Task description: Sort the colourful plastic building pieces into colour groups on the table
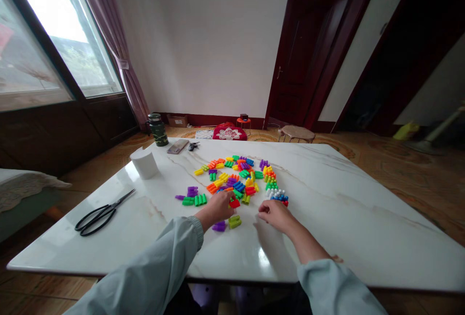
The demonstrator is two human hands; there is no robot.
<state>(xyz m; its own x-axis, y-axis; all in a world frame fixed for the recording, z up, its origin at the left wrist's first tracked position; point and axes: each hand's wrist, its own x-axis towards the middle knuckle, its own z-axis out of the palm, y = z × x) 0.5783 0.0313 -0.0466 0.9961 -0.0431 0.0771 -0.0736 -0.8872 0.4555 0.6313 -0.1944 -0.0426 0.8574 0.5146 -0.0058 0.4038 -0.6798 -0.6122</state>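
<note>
Colourful bullet-shaped plastic pieces (pixel 221 179) lie in small groups over the middle of the white table. My left hand (pixel 218 207) reaches to their near side, its fingers closed at a red plastic piece (pixel 235 203); the fingertips are partly hidden. Below this hand lie purple pieces (pixel 218 226) and olive-green pieces (pixel 235 222). My right hand (pixel 276 214) is at the near end of a row of upright pieces (pixel 271 179) in purple, orange, green, white and blue. Its fingers are pressed together, and what they hold, if anything, cannot be made out.
Black-handled scissors (pixel 105 213) lie at the left on the marble-patterned table (pixel 345 203). Behind them stand a white paper roll (pixel 144 164) and a camouflage flask (pixel 157 130). A phone (pixel 178 146) and keys (pixel 193 146) lie near the far edge. Beyond it is a round stool (pixel 297 133).
</note>
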